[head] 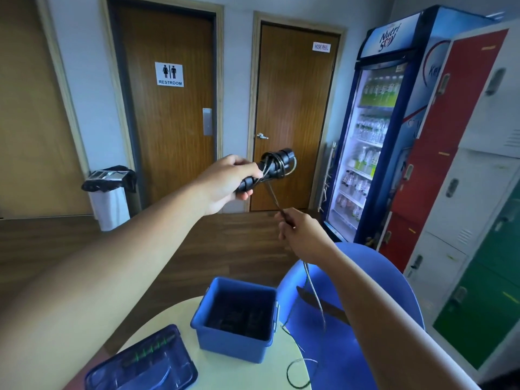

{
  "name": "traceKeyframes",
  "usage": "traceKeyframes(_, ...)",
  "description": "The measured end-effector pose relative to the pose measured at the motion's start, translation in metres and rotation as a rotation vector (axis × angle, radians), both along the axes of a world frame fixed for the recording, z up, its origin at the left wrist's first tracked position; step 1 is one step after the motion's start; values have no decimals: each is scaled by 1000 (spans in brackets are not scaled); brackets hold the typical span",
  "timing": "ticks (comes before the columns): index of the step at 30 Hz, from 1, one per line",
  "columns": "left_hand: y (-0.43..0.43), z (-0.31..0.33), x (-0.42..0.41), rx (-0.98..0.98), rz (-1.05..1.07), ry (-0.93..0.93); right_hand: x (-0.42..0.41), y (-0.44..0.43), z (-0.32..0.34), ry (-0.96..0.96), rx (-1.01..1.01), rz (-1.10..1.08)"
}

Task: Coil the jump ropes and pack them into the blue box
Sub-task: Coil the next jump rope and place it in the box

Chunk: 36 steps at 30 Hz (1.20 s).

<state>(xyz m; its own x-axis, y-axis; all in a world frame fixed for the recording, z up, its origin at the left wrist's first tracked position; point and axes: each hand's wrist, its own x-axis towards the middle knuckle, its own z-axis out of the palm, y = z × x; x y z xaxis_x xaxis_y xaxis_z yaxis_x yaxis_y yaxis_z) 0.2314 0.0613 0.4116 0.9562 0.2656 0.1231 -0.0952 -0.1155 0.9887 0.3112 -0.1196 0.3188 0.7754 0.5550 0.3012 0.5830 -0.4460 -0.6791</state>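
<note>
Head view: a person stands over a pale round table [180, 327], both arms raised. The left hand [225, 182] is wrapped around black rope handles [266, 171], held out at an upward slant toward the doors, with thin cord [281, 164] looped in several turns around the handles' far end. From those turns the cord runs down to the right hand [302, 235], which pinches it between fingertips. Below that hand the cord hangs slack, blurred, across a blue chair [365, 277], and ends in loose loops at the table's right edge.

The blue box [233, 330] sits open on the table beneath the hands, near its far edge; dark contents lie at the bottom, too dim to make out. Its translucent blue lid [140, 364] lies flat on the table, just left of the box and nearer the camera.

Behind stand a restroom door [168, 114], a bin [111, 198], a drinks fridge [377, 130] and coloured lockers [464, 164] along the right wall.
</note>
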Motion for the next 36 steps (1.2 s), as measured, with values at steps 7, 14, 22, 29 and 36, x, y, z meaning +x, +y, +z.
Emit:
traceKeyframes(7,17,-23,2,1236,165,-3,-7,-2,35,-249,-315,21)
traceKeyframes(14,20,-25,-5,963,-412,171,2,-16,68,-244,-182,99)
traceKeyframes(22,23,-15,-23,123,-677,-15,6,-25,39,382,364,473)
traceKeyframes(29,17,-14,-3,-293,-148,-150,-11,12,10,597,430,282)
traceKeyframes(36,21,-29,10,884,373,-74,-12,15,17,310,17,223)
